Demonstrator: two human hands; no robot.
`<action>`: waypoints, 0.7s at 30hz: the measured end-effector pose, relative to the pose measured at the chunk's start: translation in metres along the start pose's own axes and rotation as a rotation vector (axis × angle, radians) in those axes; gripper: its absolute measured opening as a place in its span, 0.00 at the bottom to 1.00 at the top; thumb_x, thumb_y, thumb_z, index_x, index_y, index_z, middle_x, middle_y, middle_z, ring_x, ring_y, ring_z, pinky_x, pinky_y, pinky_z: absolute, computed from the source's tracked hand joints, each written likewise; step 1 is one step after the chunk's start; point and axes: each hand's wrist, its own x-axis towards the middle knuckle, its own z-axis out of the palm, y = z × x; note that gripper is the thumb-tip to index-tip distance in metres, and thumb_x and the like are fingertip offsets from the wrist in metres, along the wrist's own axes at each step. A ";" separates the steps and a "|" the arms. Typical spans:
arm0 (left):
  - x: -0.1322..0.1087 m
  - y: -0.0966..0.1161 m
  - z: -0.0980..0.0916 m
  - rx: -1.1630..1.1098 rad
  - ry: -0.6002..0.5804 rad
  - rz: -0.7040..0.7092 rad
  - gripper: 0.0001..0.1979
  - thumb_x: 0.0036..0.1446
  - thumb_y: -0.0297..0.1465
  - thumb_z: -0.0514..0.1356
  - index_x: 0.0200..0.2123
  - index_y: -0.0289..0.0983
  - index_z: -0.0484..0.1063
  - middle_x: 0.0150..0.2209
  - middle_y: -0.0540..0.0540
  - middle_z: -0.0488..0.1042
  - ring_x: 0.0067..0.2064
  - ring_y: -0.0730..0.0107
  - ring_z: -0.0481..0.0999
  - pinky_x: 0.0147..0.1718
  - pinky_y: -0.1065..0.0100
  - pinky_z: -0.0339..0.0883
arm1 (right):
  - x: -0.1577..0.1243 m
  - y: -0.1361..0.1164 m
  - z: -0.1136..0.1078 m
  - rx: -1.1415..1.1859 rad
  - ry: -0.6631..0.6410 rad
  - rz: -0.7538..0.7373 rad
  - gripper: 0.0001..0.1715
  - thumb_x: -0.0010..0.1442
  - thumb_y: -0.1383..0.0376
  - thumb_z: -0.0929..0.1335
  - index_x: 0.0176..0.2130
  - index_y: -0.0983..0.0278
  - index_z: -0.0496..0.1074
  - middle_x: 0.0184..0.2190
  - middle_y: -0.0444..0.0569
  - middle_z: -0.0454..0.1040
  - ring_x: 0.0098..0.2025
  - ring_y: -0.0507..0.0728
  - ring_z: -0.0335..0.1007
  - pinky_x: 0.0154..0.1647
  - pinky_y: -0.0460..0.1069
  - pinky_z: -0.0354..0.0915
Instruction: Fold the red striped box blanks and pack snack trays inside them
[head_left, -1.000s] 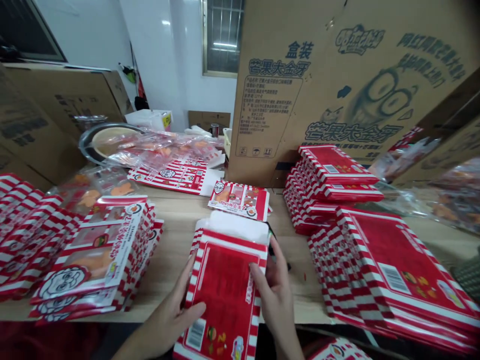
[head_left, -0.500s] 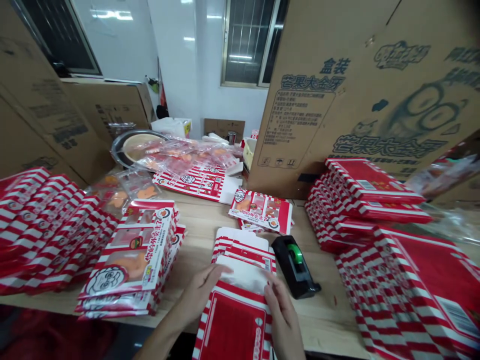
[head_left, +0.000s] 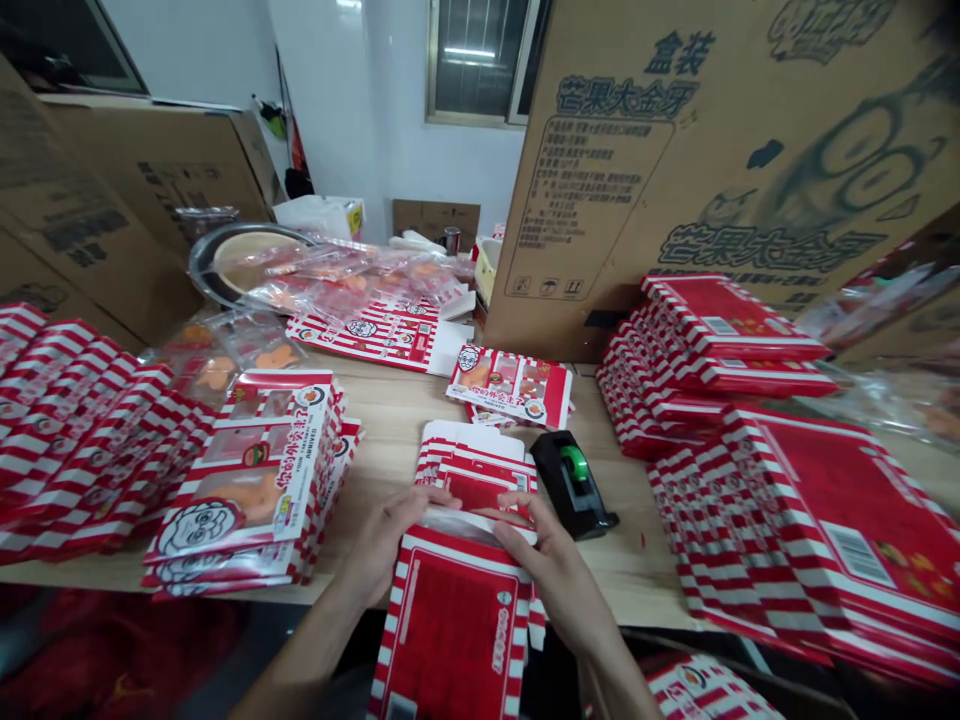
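A red box [head_left: 454, 620] with red-and-white striped sides lies in front of me, its far end open with a pale flap. My left hand [head_left: 390, 535] grips the left corner of that end, fingertips over the edge. At the right corner my right hand [head_left: 559, 565] is closed on the flap, thumb towards me and fingers beyond. Just past my hands lie flattened striped boxes [head_left: 472, 465] with white end flaps. A black tape dispenser [head_left: 574, 490] with a green core stands right of them, close to my right hand.
Stacks of filled boxes stand at left [head_left: 247, 480] and right [head_left: 825, 510]. Clear packets of orange pieces [head_left: 352, 275] are heaped at the back, by a metal bowl [head_left: 199, 270]. A large carton [head_left: 600, 220] rises behind. The table's front edge runs below my hands.
My right hand has moved up and inward over the open end, its fingers now bent at the flap. The flap is folded further. My view has tilted down a little.
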 end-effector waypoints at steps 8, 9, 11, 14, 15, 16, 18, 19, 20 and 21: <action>-0.004 -0.006 -0.020 0.228 -0.132 -0.001 0.09 0.54 0.36 0.59 0.32 0.35 0.71 0.42 0.45 0.76 0.38 0.69 0.73 0.38 0.71 0.64 | 0.000 0.009 -0.009 -0.023 -0.006 0.084 0.12 0.43 0.58 0.74 0.25 0.65 0.75 0.35 0.51 0.79 0.39 0.59 0.73 0.43 0.52 0.65; -0.004 -0.007 -0.024 0.278 -0.155 0.012 0.09 0.54 0.36 0.58 0.32 0.35 0.71 0.43 0.45 0.75 0.40 0.68 0.72 0.39 0.71 0.63 | -0.002 0.011 -0.011 0.013 -0.034 0.095 0.13 0.41 0.58 0.75 0.26 0.64 0.76 0.37 0.52 0.78 0.40 0.59 0.73 0.44 0.52 0.65; -0.004 -0.008 -0.029 0.345 -0.177 0.048 0.09 0.56 0.35 0.57 0.31 0.35 0.70 0.44 0.45 0.74 0.42 0.68 0.72 0.41 0.70 0.62 | -0.005 0.014 -0.016 0.064 -0.103 0.116 0.14 0.41 0.58 0.75 0.30 0.63 0.77 0.40 0.52 0.77 0.43 0.60 0.72 0.46 0.53 0.64; -0.004 -0.009 -0.026 0.381 -0.208 0.093 0.07 0.56 0.34 0.56 0.30 0.36 0.67 0.44 0.45 0.74 0.43 0.67 0.71 0.43 0.68 0.62 | -0.011 0.014 -0.017 0.103 -0.131 0.151 0.14 0.45 0.58 0.73 0.33 0.62 0.77 0.43 0.51 0.76 0.44 0.60 0.72 0.46 0.53 0.64; -0.005 -0.010 -0.024 0.386 -0.217 0.109 0.07 0.55 0.34 0.57 0.31 0.37 0.66 0.44 0.45 0.73 0.44 0.67 0.71 0.43 0.68 0.62 | -0.013 0.013 -0.016 0.097 -0.112 0.161 0.14 0.48 0.57 0.72 0.34 0.62 0.77 0.43 0.51 0.76 0.44 0.60 0.72 0.46 0.53 0.64; -0.005 -0.012 -0.021 0.389 -0.225 0.121 0.06 0.55 0.34 0.58 0.32 0.37 0.65 0.45 0.45 0.73 0.45 0.67 0.71 0.43 0.68 0.62 | -0.014 0.010 -0.013 0.081 -0.082 0.162 0.14 0.50 0.56 0.71 0.34 0.62 0.77 0.42 0.52 0.77 0.44 0.60 0.72 0.46 0.54 0.64; -0.006 -0.015 -0.017 0.379 -0.224 0.136 0.07 0.54 0.34 0.59 0.34 0.38 0.64 0.46 0.46 0.71 0.46 0.66 0.70 0.44 0.68 0.62 | -0.017 0.005 -0.007 0.012 -0.011 0.116 0.16 0.53 0.54 0.68 0.33 0.64 0.76 0.40 0.52 0.77 0.43 0.60 0.72 0.46 0.54 0.64; -0.006 -0.017 -0.016 0.367 -0.218 0.134 0.07 0.54 0.34 0.59 0.34 0.39 0.64 0.48 0.46 0.71 0.47 0.66 0.70 0.44 0.68 0.61 | -0.018 0.003 -0.005 -0.028 0.013 0.076 0.16 0.53 0.54 0.68 0.33 0.64 0.75 0.38 0.52 0.77 0.43 0.60 0.71 0.47 0.53 0.63; -0.007 -0.018 -0.016 0.351 -0.212 0.129 0.06 0.54 0.34 0.58 0.35 0.39 0.64 0.48 0.47 0.70 0.48 0.67 0.70 0.44 0.68 0.61 | -0.019 0.000 -0.003 -0.059 0.025 0.034 0.14 0.53 0.55 0.68 0.32 0.63 0.75 0.38 0.51 0.77 0.42 0.59 0.71 0.48 0.53 0.63; -0.008 -0.019 -0.017 0.340 -0.208 0.123 0.06 0.55 0.34 0.58 0.35 0.40 0.64 0.49 0.47 0.69 0.48 0.66 0.69 0.44 0.67 0.61 | -0.020 -0.001 -0.002 -0.075 0.010 -0.002 0.12 0.53 0.56 0.69 0.32 0.63 0.75 0.38 0.50 0.77 0.42 0.58 0.71 0.48 0.52 0.62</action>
